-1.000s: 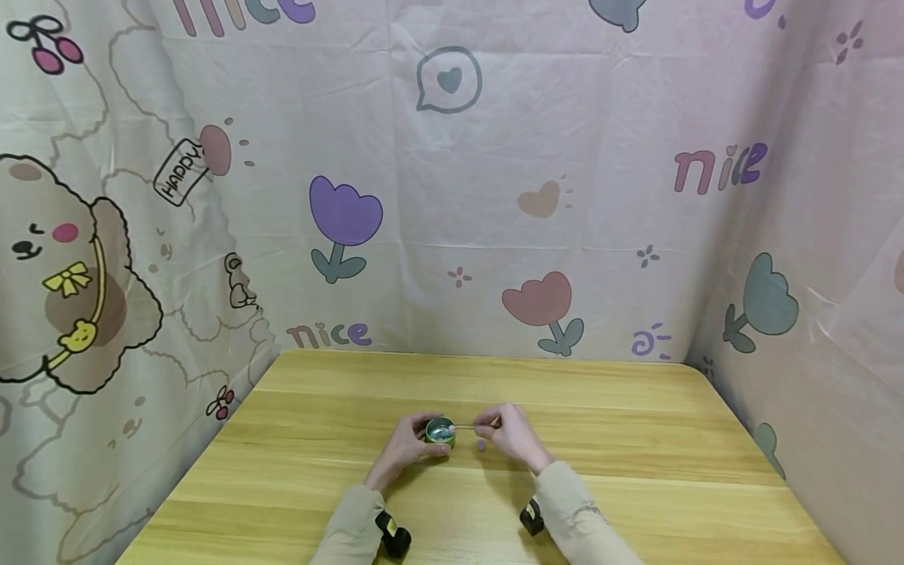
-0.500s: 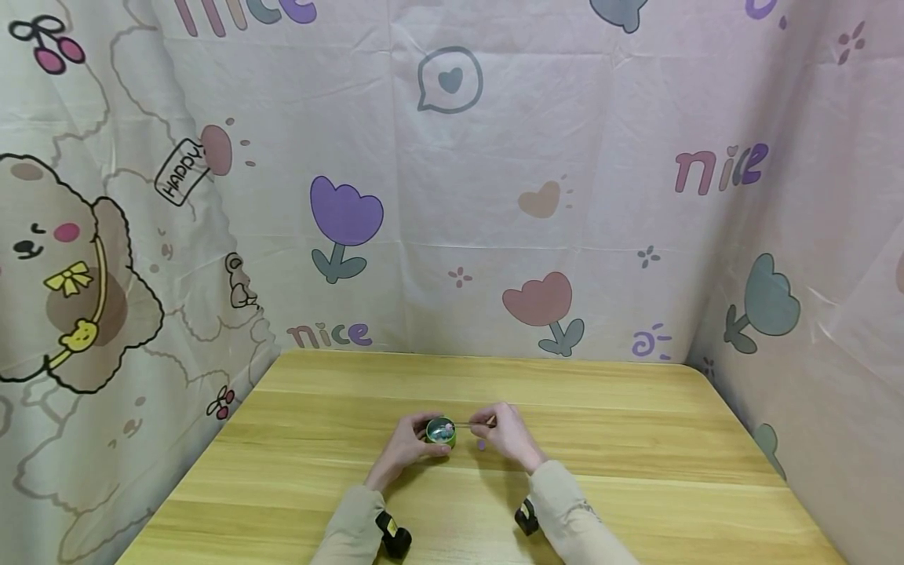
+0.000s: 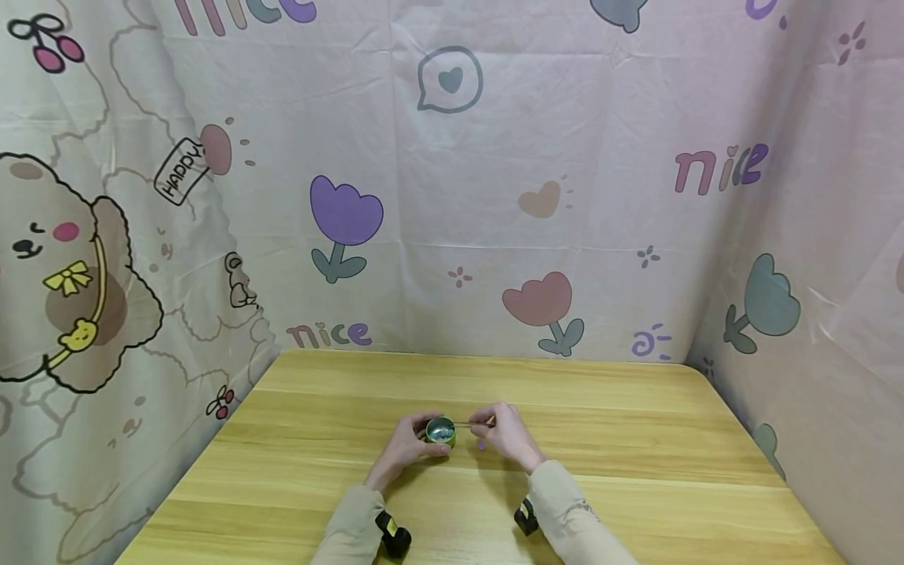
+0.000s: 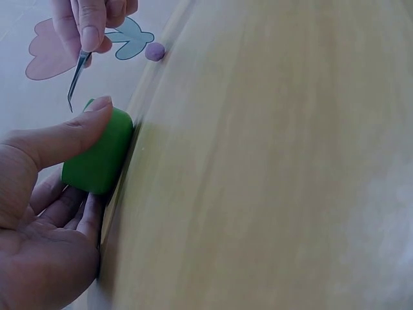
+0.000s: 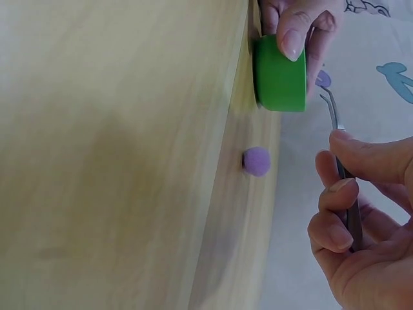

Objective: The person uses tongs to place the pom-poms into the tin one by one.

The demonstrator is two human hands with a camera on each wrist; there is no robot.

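A small green cup point(image 3: 443, 445) with a shiny silvery inside stands on the table, held around its side by my left hand point(image 3: 410, 442). In the left wrist view the thumb lies along its wall near the rim. My right hand point(image 3: 512, 433) pinches dark-handled metal tweezers point(image 5: 334, 111) between thumb and fingers. Their bent tips are parted and, in the head view, reach over the cup's right rim. No object shows between the tips. A fuzzy purple pompom point(image 5: 257, 161) lies on the table right of the cup, below the tweezers. The cup's contents are unclear.
Both hands work over a light wooden table point(image 3: 600, 408). A printed pale curtain point(image 3: 452, 196) rises behind its far edge and along both sides. Small black devices sit at the left wrist point(image 3: 393, 536) and the right wrist point(image 3: 526, 517).
My right hand has shifted slightly left, bringing the tweezers further over the cup. A small pinkish piece at their tips earlier no longer shows there. My left hand and the cup stay put.
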